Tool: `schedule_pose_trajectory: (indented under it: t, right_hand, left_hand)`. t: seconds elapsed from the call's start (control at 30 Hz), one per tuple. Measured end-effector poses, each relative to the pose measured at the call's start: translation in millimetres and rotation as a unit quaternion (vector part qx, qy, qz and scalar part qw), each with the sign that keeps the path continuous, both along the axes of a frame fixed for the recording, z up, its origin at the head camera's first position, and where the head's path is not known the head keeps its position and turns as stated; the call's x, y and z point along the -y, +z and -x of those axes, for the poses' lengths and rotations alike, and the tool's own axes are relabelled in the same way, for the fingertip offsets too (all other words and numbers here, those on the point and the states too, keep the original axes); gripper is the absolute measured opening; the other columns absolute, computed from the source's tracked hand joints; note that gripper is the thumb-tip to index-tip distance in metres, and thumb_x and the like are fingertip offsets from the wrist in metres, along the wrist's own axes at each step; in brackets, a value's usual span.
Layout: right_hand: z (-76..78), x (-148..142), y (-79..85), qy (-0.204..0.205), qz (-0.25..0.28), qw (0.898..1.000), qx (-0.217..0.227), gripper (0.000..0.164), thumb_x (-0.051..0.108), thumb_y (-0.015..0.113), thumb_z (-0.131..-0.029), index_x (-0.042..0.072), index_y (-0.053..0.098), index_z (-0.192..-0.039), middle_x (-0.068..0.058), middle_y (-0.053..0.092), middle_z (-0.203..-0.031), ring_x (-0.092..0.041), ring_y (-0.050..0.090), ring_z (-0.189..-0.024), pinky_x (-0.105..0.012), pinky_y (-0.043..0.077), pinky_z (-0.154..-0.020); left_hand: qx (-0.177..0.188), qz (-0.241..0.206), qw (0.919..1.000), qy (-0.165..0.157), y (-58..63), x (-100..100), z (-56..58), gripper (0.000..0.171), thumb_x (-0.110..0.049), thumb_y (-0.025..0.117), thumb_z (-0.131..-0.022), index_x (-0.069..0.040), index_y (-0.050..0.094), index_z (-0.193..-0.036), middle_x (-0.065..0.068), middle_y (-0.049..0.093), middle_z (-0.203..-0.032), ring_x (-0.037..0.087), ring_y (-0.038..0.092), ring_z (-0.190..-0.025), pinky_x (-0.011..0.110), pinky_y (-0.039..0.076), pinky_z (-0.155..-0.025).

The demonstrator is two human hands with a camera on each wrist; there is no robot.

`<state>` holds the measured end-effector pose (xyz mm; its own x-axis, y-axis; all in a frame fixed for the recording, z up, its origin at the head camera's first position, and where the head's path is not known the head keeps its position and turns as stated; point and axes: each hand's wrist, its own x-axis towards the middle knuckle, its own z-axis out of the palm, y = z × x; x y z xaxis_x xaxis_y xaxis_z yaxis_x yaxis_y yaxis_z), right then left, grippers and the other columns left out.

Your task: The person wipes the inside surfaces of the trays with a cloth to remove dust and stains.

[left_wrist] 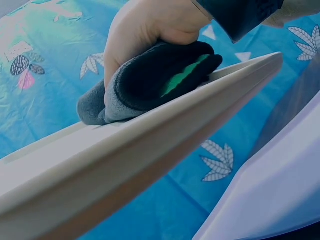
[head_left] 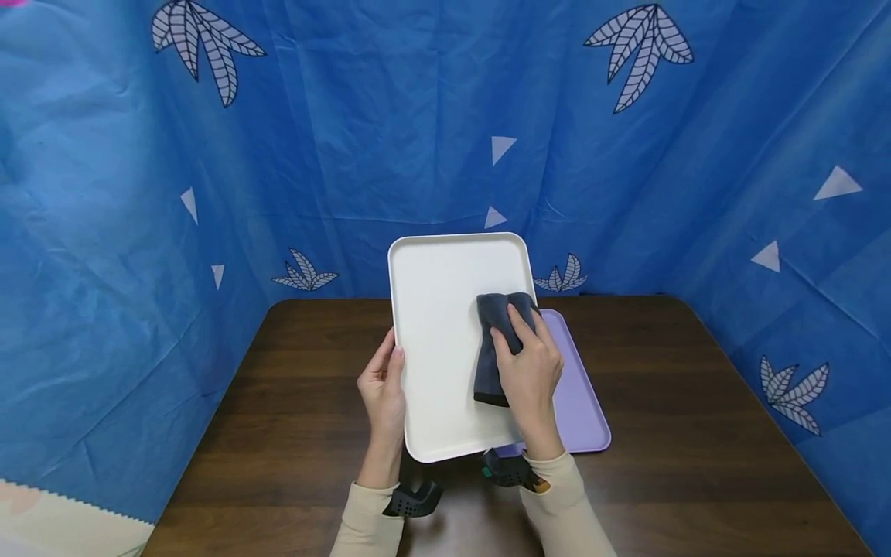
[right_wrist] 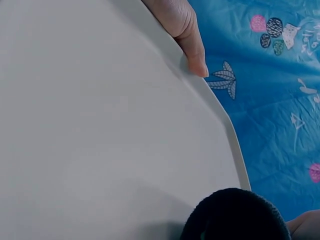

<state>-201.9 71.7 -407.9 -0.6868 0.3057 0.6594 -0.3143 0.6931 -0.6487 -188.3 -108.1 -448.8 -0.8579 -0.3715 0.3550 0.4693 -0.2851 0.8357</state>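
A white rectangular tray [head_left: 438, 333] is held up tilted above the table. My left hand [head_left: 384, 391] grips its left rim, thumb [right_wrist: 196, 62] over the edge in the right wrist view. Against the right side of the tray's inner face, my right hand [head_left: 530, 375] holds a folded dark grey cloth [head_left: 490, 367]. In the left wrist view the right hand [left_wrist: 142, 30] presses this cloth [left_wrist: 127, 92] onto the tray [left_wrist: 150, 145], and a green strip shows between its folds. Only the dark end of the cloth [right_wrist: 235, 215] enters the right wrist view.
On the brown wooden table [head_left: 278, 433] lies a purple tray [head_left: 585, 410], partly covered by the white tray and right arm. A blue patterned curtain [head_left: 390, 139] hangs behind the table and along both sides.
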Motion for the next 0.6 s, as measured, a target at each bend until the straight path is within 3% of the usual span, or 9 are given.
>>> schedule_pose_trajectory:
  t: [0.6]
  right_hand:
    - [-12.0, 29.7, -3.2, 0.029, -0.030, 0.999, -0.021, 0.043, 0.016, 0.082, -0.078, 0.011, 0.072, -0.119, -0.024, 0.062, -0.128, -0.045, 0.064, -0.108, -0.058, 0.053, -0.087]
  left_hand:
    - [0.002, 0.007, 1.0000, 0.002, 0.4, -1.3, -0.1, 0.039, -0.008, 0.056, -0.099, 0.006, 0.054, -0.135, 0.003, 0.069, -0.124, 0.008, 0.069, -0.102, 0.024, 0.057, -0.083]
